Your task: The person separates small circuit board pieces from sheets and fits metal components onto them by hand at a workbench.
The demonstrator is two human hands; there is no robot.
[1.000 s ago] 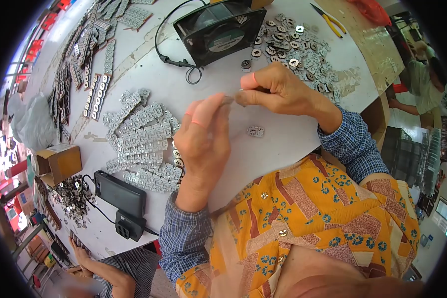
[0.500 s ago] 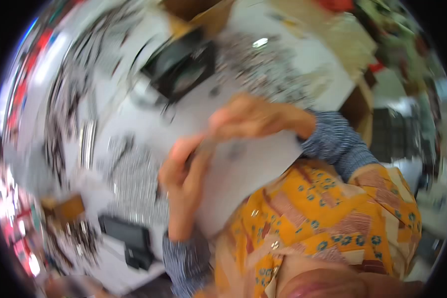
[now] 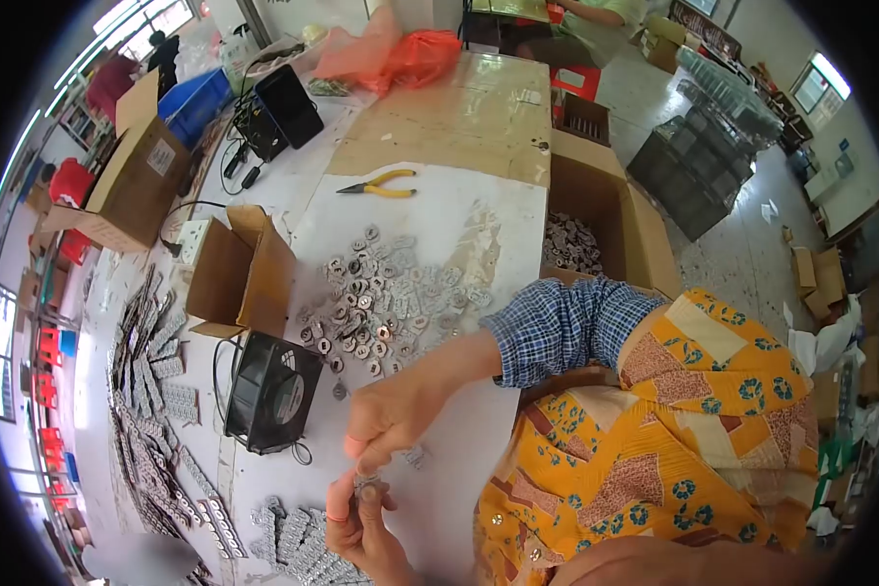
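Note:
Both hands meet over the white tabletop (image 3: 439,488), low in the head view. My left hand (image 3: 369,535) is closed, thumb and fingers pinching a small silver metal piece (image 3: 365,481). From above, my right hand (image 3: 389,422) reaches in with its fingers pinched together right at the top of that piece. Most of the piece is hidden by the fingertips. Beside the hands stands a small black fan (image 3: 273,393). A heap of small round metal parts (image 3: 386,308) spreads beyond my right forearm. Metal strips (image 3: 303,542) lie in rows near my left hand.
Yellow-handled pliers (image 3: 386,186) lie beyond the heap. An open cardboard box (image 3: 249,278) stands behind the fan. Another carton (image 3: 606,195) at the table's edge holds more metal parts. Linked metal strips (image 3: 156,430) are piled on the left. A person (image 3: 596,15) sits at the far end.
The camera view has swung and sharpened from a blur, showing more of the far table. Both hands stay together and now appear lower in the frame.

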